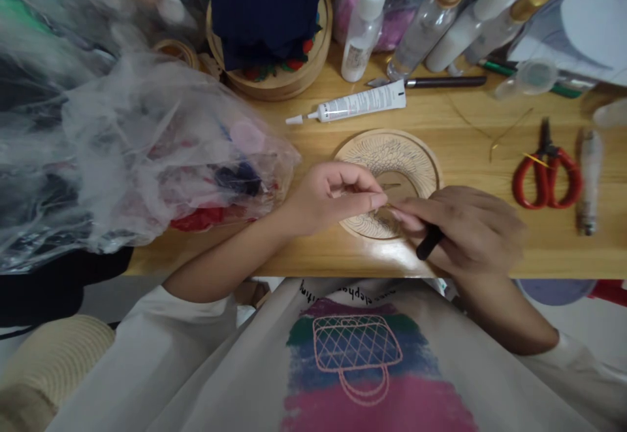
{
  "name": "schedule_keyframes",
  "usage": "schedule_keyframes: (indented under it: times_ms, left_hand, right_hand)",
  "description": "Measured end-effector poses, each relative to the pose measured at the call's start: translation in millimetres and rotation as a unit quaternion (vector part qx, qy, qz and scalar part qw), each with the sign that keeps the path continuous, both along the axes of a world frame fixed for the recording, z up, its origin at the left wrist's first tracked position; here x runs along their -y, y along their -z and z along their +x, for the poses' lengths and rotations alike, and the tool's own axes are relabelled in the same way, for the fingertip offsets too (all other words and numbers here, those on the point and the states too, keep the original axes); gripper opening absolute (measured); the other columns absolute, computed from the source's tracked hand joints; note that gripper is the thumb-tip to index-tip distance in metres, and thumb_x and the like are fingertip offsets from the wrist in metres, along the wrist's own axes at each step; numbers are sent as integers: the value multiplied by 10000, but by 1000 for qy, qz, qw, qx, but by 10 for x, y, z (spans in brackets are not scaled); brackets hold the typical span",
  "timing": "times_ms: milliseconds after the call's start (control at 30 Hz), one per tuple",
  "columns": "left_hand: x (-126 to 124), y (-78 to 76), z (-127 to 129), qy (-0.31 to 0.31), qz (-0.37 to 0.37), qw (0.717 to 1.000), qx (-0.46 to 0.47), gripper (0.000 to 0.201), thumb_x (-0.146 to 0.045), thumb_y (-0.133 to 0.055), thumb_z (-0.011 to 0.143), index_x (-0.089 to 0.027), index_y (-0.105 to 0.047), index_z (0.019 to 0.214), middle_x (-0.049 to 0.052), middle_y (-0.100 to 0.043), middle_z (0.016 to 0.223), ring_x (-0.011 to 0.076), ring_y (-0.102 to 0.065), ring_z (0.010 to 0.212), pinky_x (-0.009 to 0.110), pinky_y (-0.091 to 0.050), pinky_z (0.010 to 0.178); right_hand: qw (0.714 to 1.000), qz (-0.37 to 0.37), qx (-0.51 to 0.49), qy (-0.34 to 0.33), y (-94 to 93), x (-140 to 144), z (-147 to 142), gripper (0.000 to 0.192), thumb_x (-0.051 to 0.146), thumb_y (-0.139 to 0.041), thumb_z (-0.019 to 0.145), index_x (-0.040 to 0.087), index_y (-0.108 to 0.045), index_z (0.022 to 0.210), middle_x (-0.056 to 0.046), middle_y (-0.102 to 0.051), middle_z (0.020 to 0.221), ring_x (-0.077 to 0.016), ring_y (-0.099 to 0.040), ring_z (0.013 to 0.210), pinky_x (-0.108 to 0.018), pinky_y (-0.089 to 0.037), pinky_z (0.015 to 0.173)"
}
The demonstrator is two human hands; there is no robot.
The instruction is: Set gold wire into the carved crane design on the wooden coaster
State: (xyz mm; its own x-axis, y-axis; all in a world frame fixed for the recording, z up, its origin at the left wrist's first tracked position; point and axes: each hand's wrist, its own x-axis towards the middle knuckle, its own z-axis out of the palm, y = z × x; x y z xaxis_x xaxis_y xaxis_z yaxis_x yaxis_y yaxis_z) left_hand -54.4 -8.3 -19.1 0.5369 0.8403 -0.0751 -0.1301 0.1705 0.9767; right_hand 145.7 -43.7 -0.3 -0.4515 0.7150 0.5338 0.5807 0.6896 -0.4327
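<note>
My left hand (337, 197) is closed in a pinch, thumb against fingertip, over a round wooden plate. What it pinches is too small to make out. My right hand (465, 226) is closed around a tool with a black handle (430, 242); the handle's end sticks out below the fingers, and the tool's kind is hidden. The fingertips of both hands meet above the plate. Beneath them lies the round wooden plate (438, 170), its raised rim enclosing a ring of fine feather-like lines around a plain centre. Both hands partly cover it.
Above the plate lie a white glue tube (362, 102) and a dark-handled craft knife (445, 82). Red-handled pliers (547, 177) rest at right, near bent gold wire (509, 132). Bottles (362, 33) line the back. A clear plastic bag (161, 144) fills the left, beside a round wooden box (274, 82).
</note>
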Motion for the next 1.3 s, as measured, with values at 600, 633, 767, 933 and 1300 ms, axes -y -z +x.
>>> schedule_keyframes:
  times_ms: [600, 633, 767, 933, 1300]
  left_hand:
    - [47, -44, 33, -1, -28, 998, 51, 88, -192, -706, 786, -150, -684, 713, -10, -645, 704, 76, -573, 668, 210, -459, 605]
    - [48, -47, 32, -1, -31, 998, 50, 87, -195, -710, 785, -152, -684, 713, -8, -648, 706, 79, -574, 670, 212, -461, 606]
    - [53, -45, 27, 6, -39, 998, 50, 120, -240, -731, 788, -159, -677, 717, -8, -648, 709, 84, -578, 670, 221, -472, 616]
    - [58, -29, 27, 4, -27, 998, 54, 121, -245, -729, 801, -162, -677, 729, 0, -657, 739, 91, -593, 698, 225, -480, 632]
    - [60, 21, 38, -7, 20, 999, 33, 125, -261, -695, 836, -159, -666, 769, -5, -644, 755, 88, -595, 701, 222, -476, 636]
  right_hand:
    - [990, -135, -47, 13, -107, 65, -64, 82, 177, -687, 828, 254, -704, 809, -17, -716, 630, -147, -620, 467, -281, -421, 410]
    - [990, -133, -53, 20, -108, 67, -68, 85, 171, -687, 827, 253, -707, 821, -17, -720, 640, -146, -621, 472, -279, -421, 411]
    - [986, -151, -56, 43, -134, 59, -77, 81, 178, -687, 831, 255, -707, 813, -9, -716, 641, -135, -609, 465, -269, -431, 413]
    - [978, -189, -77, 50, -157, 60, -106, 64, 213, -696, 828, 250, -681, 777, 20, -663, 560, -111, -556, 408, -252, -428, 406]
    - [941, -206, -229, 144, 8, 112, -209, 81, 285, -718, 835, 258, -690, 764, 57, -542, 502, -79, -453, 412, -217, -344, 378]
